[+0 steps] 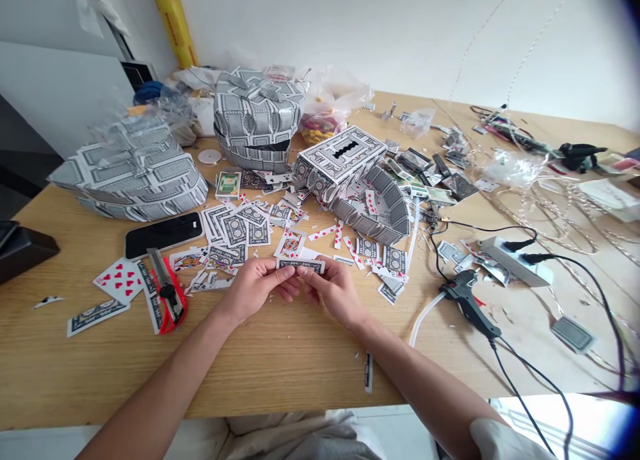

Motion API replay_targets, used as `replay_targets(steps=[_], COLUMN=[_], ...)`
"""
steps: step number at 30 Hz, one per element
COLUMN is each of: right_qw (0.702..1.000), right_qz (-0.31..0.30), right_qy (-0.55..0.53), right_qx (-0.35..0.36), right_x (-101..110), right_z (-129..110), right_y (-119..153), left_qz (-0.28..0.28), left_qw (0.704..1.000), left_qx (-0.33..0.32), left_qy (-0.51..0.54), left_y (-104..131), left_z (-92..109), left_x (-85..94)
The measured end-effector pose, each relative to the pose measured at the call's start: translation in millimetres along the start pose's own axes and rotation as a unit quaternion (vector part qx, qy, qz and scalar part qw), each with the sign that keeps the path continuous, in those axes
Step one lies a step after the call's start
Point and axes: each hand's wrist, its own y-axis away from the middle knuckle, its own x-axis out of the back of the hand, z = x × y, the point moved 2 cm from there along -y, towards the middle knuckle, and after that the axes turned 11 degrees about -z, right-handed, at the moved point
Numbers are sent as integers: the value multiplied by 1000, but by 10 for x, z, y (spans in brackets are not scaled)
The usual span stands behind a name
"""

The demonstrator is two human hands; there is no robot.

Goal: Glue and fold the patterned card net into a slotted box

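Note:
Between my two hands, above the wooden table (pixel 300 373), is a narrow strip of playing card (pixel 301 265) with a dark patterned back. My left hand (pixel 263 283) is closed on its left end, thumb on top. The right end is pinched by my right hand (pixel 330 290). Just beyond the strip lies a face card (pixel 291 243). Loose playing cards (pixel 235 228) and cut pieces are scattered behind and to the left. A red utility knife (pixel 170 293) lies on a card strip left of my hands, near a ten of hearts (pixel 119 280).
Behind stand a boat-like card model (pixel 135 173), a round card-covered box (pixel 257 117) and a rectangular card box (pixel 343 157) beside a curved card tray (pixel 395 213). A phone (pixel 164 235) lies left. At right are a glue gun (pixel 470 303), a power strip (pixel 517 260) and cables.

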Motion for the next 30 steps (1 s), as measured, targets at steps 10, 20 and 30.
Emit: replay_targets(steps=[10, 20, 30], right_qw=[1000, 1000, 1000], right_qz=[19, 13, 16], right_qy=[-12, 27, 13], right_qx=[4, 3, -4], right_x=[14, 3, 33], right_z=[24, 24, 46], right_y=[-19, -6, -14], left_qz=[2, 25, 38], left_qw=[1000, 999, 998], left_qx=[-3, 10, 1], left_qy=[26, -42, -56], left_y=[-1, 18, 17], left_z=[-11, 43, 41], left_x=[-48, 39, -1])
